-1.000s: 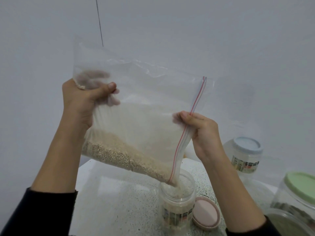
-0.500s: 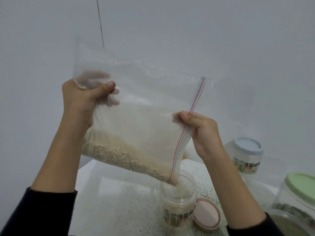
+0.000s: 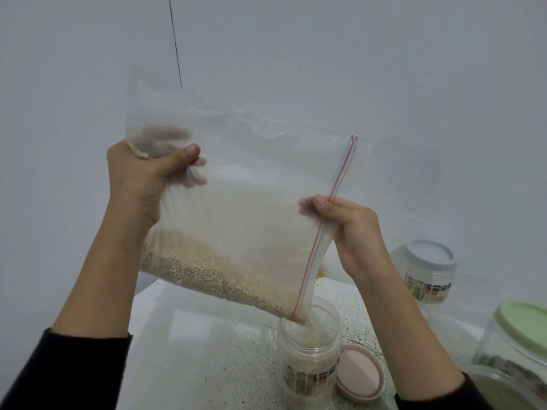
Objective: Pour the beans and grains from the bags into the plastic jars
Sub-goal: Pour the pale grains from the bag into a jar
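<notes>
My left hand [image 3: 139,179] is up at about ten o'clock. Its thumb and fingers are curled tight on the bottom corner of the clear zip bag [image 3: 236,179] — I can see my fingers through the plastic. The bag hangs tilted, with its zip edge lower, toward five o'clock. The pale grains [image 3: 207,276] lie along the low side of the bag and slide down to the open corner. That corner sits right in the mouth of the open jar [image 3: 309,347], at about six o'clock, and grains are falling in. The jar stands on the speckled white table [image 3: 207,350]. My right hand [image 3: 352,232] is at about three o'clock — its thumb and fingers pinch the bag by the red zip line. Just beside the jar, to its right, lies a pink lid [image 3: 359,371], flat on the table. Farther right stands a jar with a blue lid [image 3: 429,273], and at four o'clock a jar with a green lid [image 3: 524,329].
</notes>
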The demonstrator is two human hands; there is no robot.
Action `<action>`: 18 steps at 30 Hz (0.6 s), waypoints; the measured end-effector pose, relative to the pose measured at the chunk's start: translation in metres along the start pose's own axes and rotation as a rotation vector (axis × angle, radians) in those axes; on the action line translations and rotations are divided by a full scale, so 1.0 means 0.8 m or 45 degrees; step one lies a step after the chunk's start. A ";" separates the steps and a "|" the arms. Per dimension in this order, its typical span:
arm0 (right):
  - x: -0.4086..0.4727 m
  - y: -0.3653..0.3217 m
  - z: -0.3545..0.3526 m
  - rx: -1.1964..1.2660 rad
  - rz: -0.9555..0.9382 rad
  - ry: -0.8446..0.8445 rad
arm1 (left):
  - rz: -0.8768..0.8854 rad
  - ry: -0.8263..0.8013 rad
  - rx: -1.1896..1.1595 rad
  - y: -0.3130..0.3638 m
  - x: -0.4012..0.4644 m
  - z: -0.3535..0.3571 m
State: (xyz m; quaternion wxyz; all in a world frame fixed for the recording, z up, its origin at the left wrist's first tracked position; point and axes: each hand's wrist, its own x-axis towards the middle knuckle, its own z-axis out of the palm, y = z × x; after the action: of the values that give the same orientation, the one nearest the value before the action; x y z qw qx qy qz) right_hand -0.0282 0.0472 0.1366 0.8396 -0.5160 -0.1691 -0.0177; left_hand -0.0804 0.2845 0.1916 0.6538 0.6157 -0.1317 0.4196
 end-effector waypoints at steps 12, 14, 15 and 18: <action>-0.004 0.007 0.002 -0.004 0.030 0.028 | 0.002 0.134 0.066 -0.010 -0.007 0.005; -0.004 0.007 0.001 0.000 0.029 0.035 | 0.013 0.144 0.079 -0.010 -0.007 0.005; -0.004 0.007 0.001 -0.001 0.027 0.036 | 0.014 0.151 0.084 -0.010 -0.007 0.004; -0.004 0.007 0.001 0.004 0.031 0.036 | -0.003 0.162 0.055 -0.009 -0.006 0.000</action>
State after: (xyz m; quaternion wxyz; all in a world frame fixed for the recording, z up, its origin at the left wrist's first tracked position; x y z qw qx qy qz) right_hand -0.0302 0.0497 0.1313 0.8428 -0.5164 -0.1511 -0.0146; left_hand -0.0784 0.2835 0.1834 0.6480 0.6019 -0.0799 0.4599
